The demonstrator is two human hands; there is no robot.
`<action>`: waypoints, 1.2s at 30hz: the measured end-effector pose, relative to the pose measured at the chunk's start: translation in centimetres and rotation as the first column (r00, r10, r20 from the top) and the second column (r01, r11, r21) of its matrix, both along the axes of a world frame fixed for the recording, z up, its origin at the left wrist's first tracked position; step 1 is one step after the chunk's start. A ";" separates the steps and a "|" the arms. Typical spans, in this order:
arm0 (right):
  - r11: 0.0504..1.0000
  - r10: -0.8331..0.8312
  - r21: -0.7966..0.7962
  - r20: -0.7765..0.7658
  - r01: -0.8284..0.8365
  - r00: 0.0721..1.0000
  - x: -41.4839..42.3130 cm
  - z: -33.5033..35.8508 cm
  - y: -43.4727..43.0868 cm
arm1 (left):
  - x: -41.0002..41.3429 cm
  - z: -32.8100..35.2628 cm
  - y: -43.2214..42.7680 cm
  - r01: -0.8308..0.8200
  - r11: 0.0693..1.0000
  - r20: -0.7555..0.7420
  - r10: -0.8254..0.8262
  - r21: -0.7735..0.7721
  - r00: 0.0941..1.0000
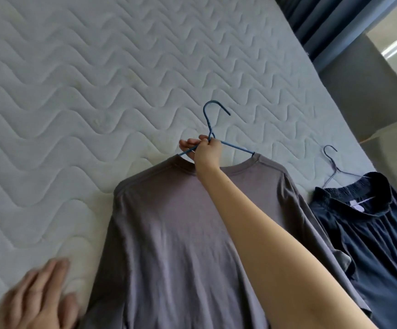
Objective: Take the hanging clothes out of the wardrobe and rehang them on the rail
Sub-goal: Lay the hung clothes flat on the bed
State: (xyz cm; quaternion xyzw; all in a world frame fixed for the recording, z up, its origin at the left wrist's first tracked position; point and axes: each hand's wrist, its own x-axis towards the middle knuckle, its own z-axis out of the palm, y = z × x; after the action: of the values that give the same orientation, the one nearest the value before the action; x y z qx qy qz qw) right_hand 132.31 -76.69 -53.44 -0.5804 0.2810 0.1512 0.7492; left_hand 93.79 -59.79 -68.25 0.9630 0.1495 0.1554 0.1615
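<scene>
A grey long-sleeved shirt [169,229] lies on a white quilted mattress [74,91], still on a blue wire hanger [213,119]. My right hand [203,150] grips that hanger at its neck, just above the shirt's collar. My left hand [38,295] is at the lower left beside the shirt's edge, fingers straight and spread over the mattress, blurred. To the right lies a dark navy garment [371,233] on a second wire hanger [333,162].
Dark blue curtains [323,24] hang at the upper right past the mattress edge. A grey wall or panel [363,96] stands beside them. No wardrobe or rail is in view.
</scene>
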 end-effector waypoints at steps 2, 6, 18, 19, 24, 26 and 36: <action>1.000 0.010 0.003 -0.042 -0.010 0.999 0.3 -0.7 0.8 | 0.5 0.3 0.5 0.044 0.990 -0.021 -0.041 0.133 0.999; 0.999 0.027 0.033 -0.074 -0.025 0.997 1.3 -0.8 2.4 | 1.8 0.9 0.5 -0.011 0.974 -0.030 0.018 0.227 0.999; 0.351 0.564 -0.841 -0.160 -0.411 0.810 3.5 -3.0 2.3 | 2.7 1.7 -1.1 -0.155 0.939 0.087 0.135 0.306 0.987; 0.175 0.622 -0.896 -0.220 -0.407 0.751 3.6 -3.2 2.3 | 2.6 1.9 -1.2 -0.167 0.939 0.074 0.152 0.300 0.986; -0.213 0.662 -0.927 -0.369 -0.308 0.653 3.2 -3.9 2.5 | 2.8 2.5 -1.9 -0.182 0.950 0.070 0.170 0.254 0.983; -0.229 0.659 -0.917 -0.393 -0.326 0.642 3.3 -3.8 2.7 | 2.9 2.8 -2.0 -0.177 0.955 0.064 0.166 0.237 0.984; 0.356 0.606 -0.911 0.054 -0.210 0.794 -5.5 2.9 -1.6 | 2.8 3.6 -0.7 -0.123 0.988 -0.106 0.133 0.091 0.985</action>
State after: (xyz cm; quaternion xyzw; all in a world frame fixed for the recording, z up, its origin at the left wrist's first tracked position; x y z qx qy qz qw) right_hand 126.80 -78.29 -50.50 -0.9453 0.0074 0.0562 0.3212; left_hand 96.58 -60.50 -64.61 0.9646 0.2131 0.1174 0.1016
